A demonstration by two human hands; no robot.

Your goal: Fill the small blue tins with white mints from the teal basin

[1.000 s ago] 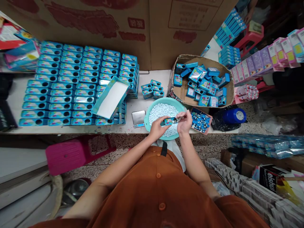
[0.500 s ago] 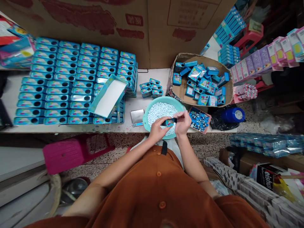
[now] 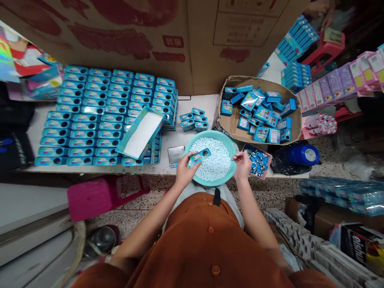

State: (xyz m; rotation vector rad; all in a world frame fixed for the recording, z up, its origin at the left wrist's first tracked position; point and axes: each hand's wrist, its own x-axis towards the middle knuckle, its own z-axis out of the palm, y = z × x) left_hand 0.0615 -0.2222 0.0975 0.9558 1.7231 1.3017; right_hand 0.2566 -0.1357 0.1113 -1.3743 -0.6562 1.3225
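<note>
My left hand [image 3: 185, 171] is closed round one end of a small blue candy tin [image 3: 200, 156], tilted over the basin with its dark round hole facing up. Below the tin, a turquoise basin [image 3: 230, 146] holds many small white candies [image 3: 213, 165]. At the basin's right rim, my right hand [image 3: 242, 165] has its fingers curled together; whatever they pinch, if anything, is too small to make out. Just beyond that hand lies a shallow pink box [image 3: 267, 171] of shiny blue and silver round pieces [image 3: 256, 161].
Rows of blue tins [image 3: 81, 130] fill the left of the table, an open blue tray [image 3: 141, 134] lying on them. Several tins [image 3: 194, 119] stand behind the basin. A carton [image 3: 220, 120] of tins is at right. Large cardboard [image 3: 204, 60] walls the back. A pink stool [image 3: 90, 198] stands below.
My hands have parted: the right has left the tin and moved to the basin's right rim. In my left hand, the tin has turned so its holed top shows. The view has shifted slightly.
</note>
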